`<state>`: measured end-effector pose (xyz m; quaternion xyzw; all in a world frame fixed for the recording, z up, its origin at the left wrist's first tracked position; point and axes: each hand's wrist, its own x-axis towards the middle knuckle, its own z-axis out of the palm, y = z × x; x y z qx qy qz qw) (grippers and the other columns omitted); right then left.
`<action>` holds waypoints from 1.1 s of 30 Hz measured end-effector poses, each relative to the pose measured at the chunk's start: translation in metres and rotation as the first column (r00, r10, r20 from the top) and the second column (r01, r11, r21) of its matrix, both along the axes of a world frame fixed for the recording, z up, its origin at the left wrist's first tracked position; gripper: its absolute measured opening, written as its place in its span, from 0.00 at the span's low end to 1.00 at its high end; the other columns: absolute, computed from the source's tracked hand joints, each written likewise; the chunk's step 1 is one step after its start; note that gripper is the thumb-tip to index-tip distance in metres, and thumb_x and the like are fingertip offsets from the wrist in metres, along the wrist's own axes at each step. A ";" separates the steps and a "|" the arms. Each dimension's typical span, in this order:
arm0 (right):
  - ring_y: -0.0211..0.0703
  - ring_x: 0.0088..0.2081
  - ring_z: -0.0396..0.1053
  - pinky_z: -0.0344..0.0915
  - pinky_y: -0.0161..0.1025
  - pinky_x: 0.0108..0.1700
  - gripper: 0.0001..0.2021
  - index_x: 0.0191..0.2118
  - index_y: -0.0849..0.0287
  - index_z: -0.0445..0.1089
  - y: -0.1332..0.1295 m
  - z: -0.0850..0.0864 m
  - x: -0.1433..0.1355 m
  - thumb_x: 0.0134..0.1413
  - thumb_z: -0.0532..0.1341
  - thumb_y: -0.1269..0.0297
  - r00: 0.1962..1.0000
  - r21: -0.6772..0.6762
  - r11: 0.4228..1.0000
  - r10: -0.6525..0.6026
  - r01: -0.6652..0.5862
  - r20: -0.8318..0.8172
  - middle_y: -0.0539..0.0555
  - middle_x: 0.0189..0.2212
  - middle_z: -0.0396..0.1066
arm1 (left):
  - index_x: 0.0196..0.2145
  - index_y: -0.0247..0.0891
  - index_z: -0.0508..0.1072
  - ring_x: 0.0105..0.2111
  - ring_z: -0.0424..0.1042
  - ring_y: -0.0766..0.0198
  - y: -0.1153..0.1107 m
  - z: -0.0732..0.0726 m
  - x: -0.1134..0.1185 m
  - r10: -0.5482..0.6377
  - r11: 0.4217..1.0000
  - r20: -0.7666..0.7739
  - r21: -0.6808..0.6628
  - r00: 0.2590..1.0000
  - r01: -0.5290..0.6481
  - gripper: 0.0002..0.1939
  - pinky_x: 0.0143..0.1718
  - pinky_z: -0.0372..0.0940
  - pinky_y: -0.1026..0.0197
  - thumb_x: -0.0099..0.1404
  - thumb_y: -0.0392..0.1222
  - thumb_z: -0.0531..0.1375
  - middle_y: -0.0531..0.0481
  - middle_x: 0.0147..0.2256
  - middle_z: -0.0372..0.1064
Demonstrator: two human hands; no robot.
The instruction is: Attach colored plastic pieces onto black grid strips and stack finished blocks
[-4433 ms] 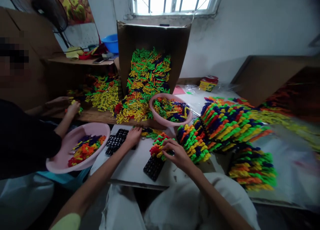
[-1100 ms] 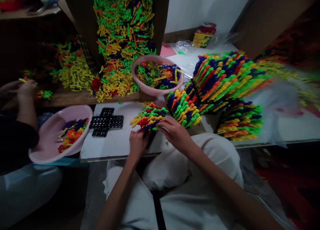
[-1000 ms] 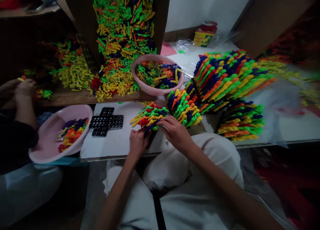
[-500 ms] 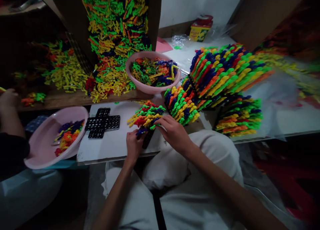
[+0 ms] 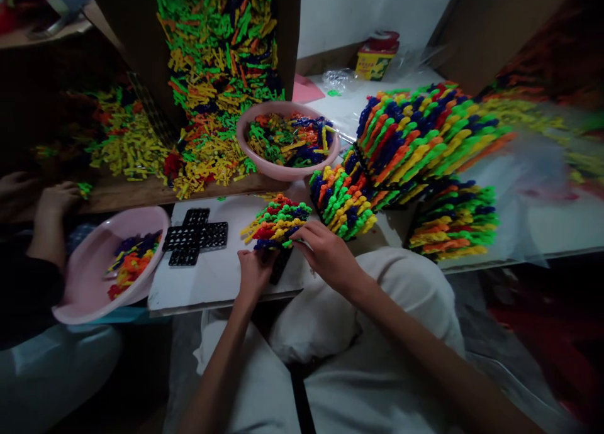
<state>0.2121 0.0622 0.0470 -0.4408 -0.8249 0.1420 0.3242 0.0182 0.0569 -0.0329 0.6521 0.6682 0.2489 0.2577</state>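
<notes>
A cluster of knobbly plastic figure pieces (image 5: 278,217) in red, green, yellow, orange and dark blue stands in rows on a black grid base (image 5: 282,265), mostly hidden beneath them. My left hand (image 5: 255,272) is closed at the near left edge of this cluster, by a dark blue piece; what its fingers hold is hidden. From the right, my right hand (image 5: 328,251) pinches at the front row, thumb and fingertips by a small green piece (image 5: 287,244). Left of my hands, a black cross-shaped grid (image 5: 195,236) lies flat on the white board (image 5: 212,277).
Pink basins (image 5: 267,171) (image 5: 87,258) of loose pieces stand behind the cluster and at left. Filled blocks of pieces (image 5: 429,132) crowd the right. A large heap of pieces (image 5: 217,56) spills from a box behind. Another person's hand (image 5: 59,201) is at far left.
My right hand stays pinched at the front row; my left hand has barely shifted. The other person's hands at far left have moved into view, beside the loose pieces. The view shifted slightly.
</notes>
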 end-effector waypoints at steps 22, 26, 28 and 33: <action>0.46 0.41 0.64 0.64 0.43 0.46 0.06 0.34 0.56 0.70 0.013 0.001 -0.025 0.63 0.59 0.68 0.996 0.187 0.982 -0.044 0.028 0.081 0.55 0.37 0.70 | 0.38 0.41 0.80 0.35 0.76 0.53 0.004 0.018 0.009 -0.025 0.999 -0.274 -0.027 0.961 0.018 0.15 0.37 0.61 0.57 0.68 0.49 0.55 0.41 0.34 0.79; 0.47 0.43 0.63 0.62 0.45 0.46 0.04 0.33 0.56 0.69 0.015 0.001 -0.024 0.61 0.61 0.67 0.992 0.157 0.986 -0.077 0.061 0.098 0.55 0.41 0.70 | 0.42 0.39 0.79 0.37 0.76 0.53 0.002 0.007 0.013 -0.016 0.996 -0.188 0.081 0.982 0.031 0.12 0.44 0.62 0.54 0.67 0.45 0.57 0.42 0.37 0.79; 0.48 0.44 0.63 0.61 0.45 0.46 0.04 0.33 0.56 0.69 0.018 0.001 -0.025 0.60 0.62 0.67 0.990 0.144 0.988 -0.071 0.054 0.118 0.54 0.42 0.70 | 0.42 0.38 0.78 0.39 0.76 0.53 0.001 0.006 0.016 -0.035 0.994 -0.177 0.100 0.984 0.053 0.13 0.46 0.62 0.53 0.68 0.44 0.56 0.41 0.39 0.79; 0.47 0.46 0.65 0.60 0.45 0.47 0.04 0.33 0.55 0.68 0.019 -0.002 -0.025 0.59 0.64 0.67 0.994 0.131 0.989 -0.075 0.065 0.074 0.53 0.43 0.70 | 0.39 0.36 0.78 0.33 0.75 0.55 0.010 0.014 -0.009 -0.191 0.980 -0.077 -0.073 0.979 0.186 0.13 0.38 0.64 0.57 0.66 0.41 0.55 0.42 0.33 0.79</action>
